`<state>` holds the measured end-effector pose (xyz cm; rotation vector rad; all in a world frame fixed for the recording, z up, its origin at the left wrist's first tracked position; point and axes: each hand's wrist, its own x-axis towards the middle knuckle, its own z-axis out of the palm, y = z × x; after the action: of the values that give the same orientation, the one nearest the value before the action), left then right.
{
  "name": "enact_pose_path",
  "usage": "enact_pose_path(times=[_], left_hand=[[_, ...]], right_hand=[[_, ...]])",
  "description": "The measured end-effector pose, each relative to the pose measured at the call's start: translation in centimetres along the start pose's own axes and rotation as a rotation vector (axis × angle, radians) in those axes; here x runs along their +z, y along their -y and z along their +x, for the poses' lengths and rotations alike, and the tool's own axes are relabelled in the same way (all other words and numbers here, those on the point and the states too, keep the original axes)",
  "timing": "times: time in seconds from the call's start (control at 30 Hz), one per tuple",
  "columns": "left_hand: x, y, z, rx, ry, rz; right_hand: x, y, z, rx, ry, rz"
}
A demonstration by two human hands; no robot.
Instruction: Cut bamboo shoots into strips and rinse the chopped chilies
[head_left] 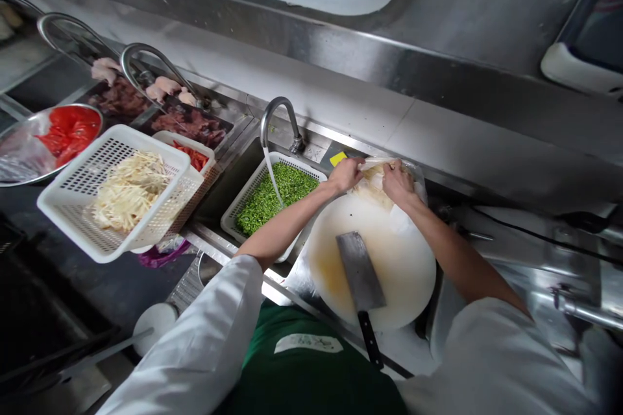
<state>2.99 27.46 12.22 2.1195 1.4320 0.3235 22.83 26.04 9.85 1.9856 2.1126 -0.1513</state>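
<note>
I am pinching the bag (374,179) with left hand (344,174) and right hand (396,183) at the board's (403,266) 12 o'clock, apparently opening it; cleaver (360,272) lying idle at 6 o'clock.

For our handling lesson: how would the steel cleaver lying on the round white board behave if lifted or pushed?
The black-handled steel cleaver is probably stiff and front-heavy, given its broad blade. Lying flat on the round white board, it would likely slide, not roll. Its handle overhangs the rim, so a nudge might tip it.
</note>
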Motion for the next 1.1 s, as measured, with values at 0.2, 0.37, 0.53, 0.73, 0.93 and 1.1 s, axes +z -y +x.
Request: enact_pose_path(times=[0.2, 0.37, 0.53, 0.73, 0.93, 1.1], left_hand=[[0.3, 0.2, -0.3, -0.024, 0.031, 0.036], [0.5, 0.0, -0.6, -0.025, 0.038, 0.106], [2.8, -3.1, 0.1, 0.285, -0.144, 0.025], [7.4, -6.3, 3.1, 0.376, -0.098, -0.253], [3.8, -7.8, 1.2, 0.425, -0.161, -0.197], [-0.2, -9.7, -2.9, 0.493, -0.225, -0.115]], right_hand=[[0.1, -1.8, 0.7, -0.018, -0.025, -0.009], [-0.1, -4.0, 0.3, -0.016, -0.138, 0.073], [-0.8, -5.7, -1.0, -0.004, -0.297, 0.192], [-3.2, -6.1, -3.1, -0.046, -0.567, 0.336], [-6.5, -4.2, -8.1, -0.107, -0.767, 0.381], [-10.1, -1.7, -13.3, -0.196, -0.848, 0.383]])
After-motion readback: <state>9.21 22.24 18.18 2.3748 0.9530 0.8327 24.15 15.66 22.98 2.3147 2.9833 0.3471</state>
